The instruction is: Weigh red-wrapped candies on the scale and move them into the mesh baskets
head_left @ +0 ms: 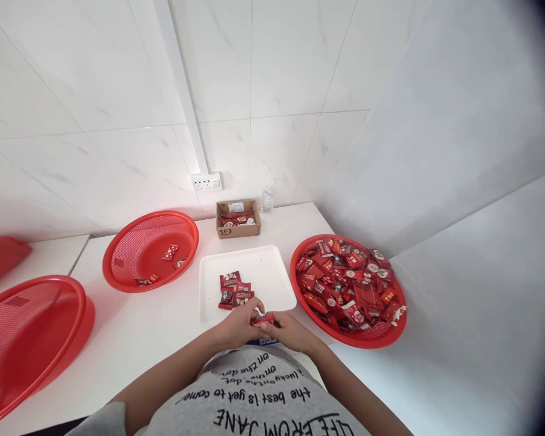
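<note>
Both of my hands meet at the near edge of a white tray [267, 266], close to my body. Between them is a small red wrapped packet [266, 319]. My left hand [238, 324] has its fingers closed at the packet's left side, thumb and forefinger curled. My right hand [288, 330] pinches it from the right. Several dark red packets [230, 278] lie on the tray's left part, just beyond my left hand. A blue item with white squares [267, 341] shows partly below my hands; the rest of it is hidden.
A red basket [295, 284] heaped with red packets stands right of the tray. Left are a red basket [113, 242] holding a few packets and another red basket [79, 297]. Behind the tray stand a cardboard box [238, 231] with packets and a clear bottle [267, 200] by the wall.
</note>
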`<state>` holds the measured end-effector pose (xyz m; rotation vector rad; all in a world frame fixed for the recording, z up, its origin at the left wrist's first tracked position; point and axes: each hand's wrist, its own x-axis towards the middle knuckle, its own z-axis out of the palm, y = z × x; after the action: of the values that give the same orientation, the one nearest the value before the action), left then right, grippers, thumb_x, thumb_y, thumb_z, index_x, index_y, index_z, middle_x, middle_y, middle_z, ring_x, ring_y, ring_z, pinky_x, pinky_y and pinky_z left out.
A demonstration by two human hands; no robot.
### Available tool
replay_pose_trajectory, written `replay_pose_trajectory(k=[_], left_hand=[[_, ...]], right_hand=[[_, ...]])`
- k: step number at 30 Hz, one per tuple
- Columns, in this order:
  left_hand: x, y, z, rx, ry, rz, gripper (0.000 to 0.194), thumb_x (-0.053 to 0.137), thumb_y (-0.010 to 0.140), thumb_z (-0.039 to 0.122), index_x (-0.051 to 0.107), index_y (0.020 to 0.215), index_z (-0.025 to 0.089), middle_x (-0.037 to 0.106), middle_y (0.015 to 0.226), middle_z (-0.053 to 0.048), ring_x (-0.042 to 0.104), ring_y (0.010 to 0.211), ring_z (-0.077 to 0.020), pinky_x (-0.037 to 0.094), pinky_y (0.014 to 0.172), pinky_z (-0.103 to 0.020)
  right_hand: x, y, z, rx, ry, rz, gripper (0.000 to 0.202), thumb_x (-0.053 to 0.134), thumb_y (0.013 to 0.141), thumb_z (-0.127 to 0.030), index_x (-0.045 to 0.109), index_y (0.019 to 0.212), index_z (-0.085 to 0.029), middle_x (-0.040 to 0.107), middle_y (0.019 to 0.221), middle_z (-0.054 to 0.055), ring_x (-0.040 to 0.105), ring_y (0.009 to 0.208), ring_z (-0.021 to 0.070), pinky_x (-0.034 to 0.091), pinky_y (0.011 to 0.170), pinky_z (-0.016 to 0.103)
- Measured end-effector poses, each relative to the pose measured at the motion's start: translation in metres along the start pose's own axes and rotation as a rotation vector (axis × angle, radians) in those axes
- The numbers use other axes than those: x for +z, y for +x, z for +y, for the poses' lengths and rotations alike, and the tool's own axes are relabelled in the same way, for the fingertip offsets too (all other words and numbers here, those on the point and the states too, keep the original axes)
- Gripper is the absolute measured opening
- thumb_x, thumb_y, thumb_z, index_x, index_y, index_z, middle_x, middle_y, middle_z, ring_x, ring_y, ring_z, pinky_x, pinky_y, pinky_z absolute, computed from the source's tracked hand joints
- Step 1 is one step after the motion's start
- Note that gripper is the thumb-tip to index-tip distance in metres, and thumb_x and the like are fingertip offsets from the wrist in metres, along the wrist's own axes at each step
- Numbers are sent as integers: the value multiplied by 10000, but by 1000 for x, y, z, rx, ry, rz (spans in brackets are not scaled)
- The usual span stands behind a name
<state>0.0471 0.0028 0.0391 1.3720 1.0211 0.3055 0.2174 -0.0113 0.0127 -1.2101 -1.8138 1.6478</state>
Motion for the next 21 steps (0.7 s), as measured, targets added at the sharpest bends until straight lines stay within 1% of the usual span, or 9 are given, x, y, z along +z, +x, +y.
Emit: replay_pose_trajectory(k=[4, 6, 8, 10, 13, 15, 16, 18, 21], left_hand=[[1, -5, 3, -11, 110, 6, 410, 665, 652, 335, 426, 966, 224, 535, 631, 74, 478, 581, -116, 315, 518, -214], [-2, -4, 2, 1, 178, 30, 428, 669, 648, 352, 448, 990, 220, 549, 648, 62, 501, 608, -132, 327, 531, -220], [-9, 0, 0, 25, 257, 84, 405, 662, 656, 356, 481, 989, 214, 571, 685, 41, 523, 643, -149, 353, 564, -236], [-22, 4, -4, 39, 343, 199, 324, 618, 700, 362, 523, 970, 210, 596, 740, 13, 544, 679, -166, 382, 615, -259], [-46, 7, -14, 8, 487, 424, 233, 510, 787, 342, 559, 976, 215, 625, 893, -41, 573, 830, -209, 406, 710, -301], [-59, 6, -22, -51, 599, 516, 240, 487, 803, 310, 561, 1013, 217, 612, 1002, -67, 559, 944, -237, 406, 754, -324], [-64, 6, -27, -87, 650, 528, 244, 491, 801, 300, 559, 1020, 215, 605, 1027, -76, 553, 969, -246, 407, 757, -330], [-70, 5, -36, -166, 708, 510, 239, 507, 793, 299, 553, 1009, 208, 607, 997, -81, 568, 929, -249, 413, 717, -325], [-69, 6, -47, -217, 707, 470, 192, 519, 784, 283, 538, 959, 207, 614, 937, -64, 587, 837, -225, 408, 653, -298]], right_hand=[[0, -4, -8, 1, 21, -49, 383, 469, 802, -518, 576, 683, -170, 515, 608, -37, 424, 568, 98, 321, 540, 205], [-1, -3, -12, 18, 15, 15, 387, 477, 796, -513, 550, 634, -170, 480, 566, -44, 398, 540, 92, 305, 518, 204], [-5, -2, -11, 33, 6, 148, 396, 491, 780, -522, 529, 606, -169, 455, 537, -46, 387, 523, 91, 296, 497, 205], [-15, -1, -5, 35, 27, 302, 404, 496, 766, -541, 544, 621, -166, 483, 545, -35, 423, 536, 104, 326, 503, 214], [-36, 0, 16, 36, 59, 533, 442, 474, 758, -575, 609, 693, -159, 577, 606, 3, 511, 602, 148, 400, 572, 253], [-48, -2, 34, 69, 15, 732, 478, 470, 740, -607, 618, 679, -157, 607, 616, 28, 541, 630, 176, 424, 614, 283], [-52, -3, 44, 93, -12, 821, 487, 472, 731, -619, 617, 668, -159, 619, 620, 40, 551, 639, 186, 430, 632, 295], [-56, -4, 59, 144, -37, 961, 503, 462, 727, -635, 612, 650, -161, 635, 620, 62, 565, 629, 201, 436, 638, 313], [-56, -4, 71, 211, -26, 1077, 527, 418, 756, -638, 612, 658, -159, 648, 621, 85, 577, 603, 211, 443, 626, 330]])
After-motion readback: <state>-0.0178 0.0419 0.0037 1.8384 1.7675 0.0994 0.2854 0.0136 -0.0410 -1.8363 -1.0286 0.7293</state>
